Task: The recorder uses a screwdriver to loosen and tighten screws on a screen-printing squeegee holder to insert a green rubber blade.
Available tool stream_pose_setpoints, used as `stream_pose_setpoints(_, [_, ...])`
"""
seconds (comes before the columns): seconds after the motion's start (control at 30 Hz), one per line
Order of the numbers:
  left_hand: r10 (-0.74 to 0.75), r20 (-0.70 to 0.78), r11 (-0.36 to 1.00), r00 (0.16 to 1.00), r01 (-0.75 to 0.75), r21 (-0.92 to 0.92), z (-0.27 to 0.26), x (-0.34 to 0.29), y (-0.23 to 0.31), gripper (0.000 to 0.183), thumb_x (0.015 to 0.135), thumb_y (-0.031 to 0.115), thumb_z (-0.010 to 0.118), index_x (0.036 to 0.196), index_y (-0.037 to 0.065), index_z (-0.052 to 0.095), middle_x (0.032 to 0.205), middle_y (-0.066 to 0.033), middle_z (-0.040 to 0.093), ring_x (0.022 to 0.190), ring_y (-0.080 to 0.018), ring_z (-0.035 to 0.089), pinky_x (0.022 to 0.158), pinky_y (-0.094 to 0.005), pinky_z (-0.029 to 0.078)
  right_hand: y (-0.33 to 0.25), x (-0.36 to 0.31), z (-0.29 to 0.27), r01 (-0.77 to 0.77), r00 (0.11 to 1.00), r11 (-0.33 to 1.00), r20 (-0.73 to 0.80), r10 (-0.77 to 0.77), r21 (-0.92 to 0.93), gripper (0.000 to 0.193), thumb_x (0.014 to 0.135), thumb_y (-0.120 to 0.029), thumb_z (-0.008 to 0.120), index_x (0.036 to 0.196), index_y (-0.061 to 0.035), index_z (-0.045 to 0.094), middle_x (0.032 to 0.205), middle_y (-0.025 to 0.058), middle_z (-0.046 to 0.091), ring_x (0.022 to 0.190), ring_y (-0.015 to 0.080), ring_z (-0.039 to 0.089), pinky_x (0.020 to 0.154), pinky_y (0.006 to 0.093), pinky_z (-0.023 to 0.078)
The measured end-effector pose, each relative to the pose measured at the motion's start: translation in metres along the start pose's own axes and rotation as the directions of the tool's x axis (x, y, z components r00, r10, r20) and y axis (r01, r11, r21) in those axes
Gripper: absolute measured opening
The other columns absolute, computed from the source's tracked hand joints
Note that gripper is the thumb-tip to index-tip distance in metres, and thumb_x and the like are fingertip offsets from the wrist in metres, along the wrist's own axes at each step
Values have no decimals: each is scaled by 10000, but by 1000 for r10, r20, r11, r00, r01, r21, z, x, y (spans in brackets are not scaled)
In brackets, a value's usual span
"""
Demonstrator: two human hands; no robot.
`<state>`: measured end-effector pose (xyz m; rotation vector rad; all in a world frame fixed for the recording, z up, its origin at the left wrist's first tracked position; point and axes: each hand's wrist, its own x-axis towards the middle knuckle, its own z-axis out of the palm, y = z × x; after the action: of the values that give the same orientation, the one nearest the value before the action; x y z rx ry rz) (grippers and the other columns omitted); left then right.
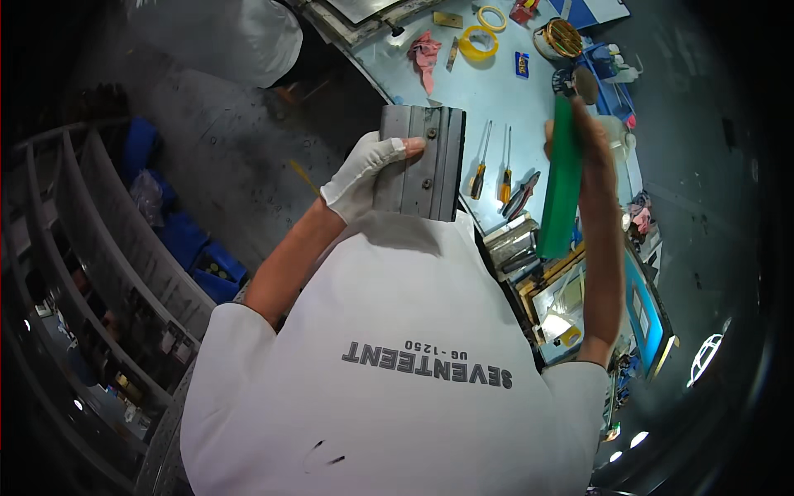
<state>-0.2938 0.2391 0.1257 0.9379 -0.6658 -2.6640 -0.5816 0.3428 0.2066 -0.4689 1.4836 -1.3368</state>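
Note:
My left hand (370,169), in a white glove with a bare thumb tip, grips a grey metal clamp-like bar (418,194) in front of my chest. The bar has ridges along its length and two screws on its face; my other left fingers are hidden behind it. My right hand (589,136), bare and a little blurred, is closed around the upper part of a green flat strip (559,198) over the right side of the table. The strip stands apart from the metal bar. Between them on the table lie two screwdrivers (507,169) and pliers (521,195).
Farther up the pale table (463,91) are a pink cloth (425,58), a yellow tape roll (478,43), a cutter knife (452,54) and a round tin (557,38). Framed pieces (649,306) stand at lower right. A metal shelf (107,215) and blue bins (217,273) are left.

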Motion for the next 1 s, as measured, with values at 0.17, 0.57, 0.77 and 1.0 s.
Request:
stream_pose_setpoints(0.17, [-15,-10,1000,1000,15,-22,19,-10,5,335,905,200,717,1167,9,633,1048,-42,686,929,-115,668,839,-299,561,13,5,35,-205,941,970,247,231,-129,276,1008,-348,614,916,-92,661,714,-76,574,556,-6,517,468,159,402])
stream_pose_setpoints(0.57, [-91,-38,995,995,93,42,17,-10,0,294,894,201,746,1100,6,669,982,-26,687,862,-102,665,778,-304,577,14,2,48,-44,972,871,182,151,-489,343,1005,-383,611,826,-91,627,650,-86,532,505,-13,471,424,174,324])
stream_pose_setpoints(0.77, [-88,-14,994,996,89,58,20,-13,-4,318,896,214,743,1106,-11,662,980,-28,679,849,-101,657,781,-314,583,13,-1,48,13,974,838,196,113,-546,374,996,-376,627,785,-67,643,607,-81,519,477,-12,434,397,191,280])
stream_pose_setpoints(1.0, [-80,6,992,997,79,100,17,-16,-10,336,898,204,740,1126,-26,650,997,-51,682,856,-115,663,774,-314,585,21,2,39,173,958,768,286,13,-617,407,979,-347,650,752,-9,656,601,-43,527,540,17,433,459,221,315])
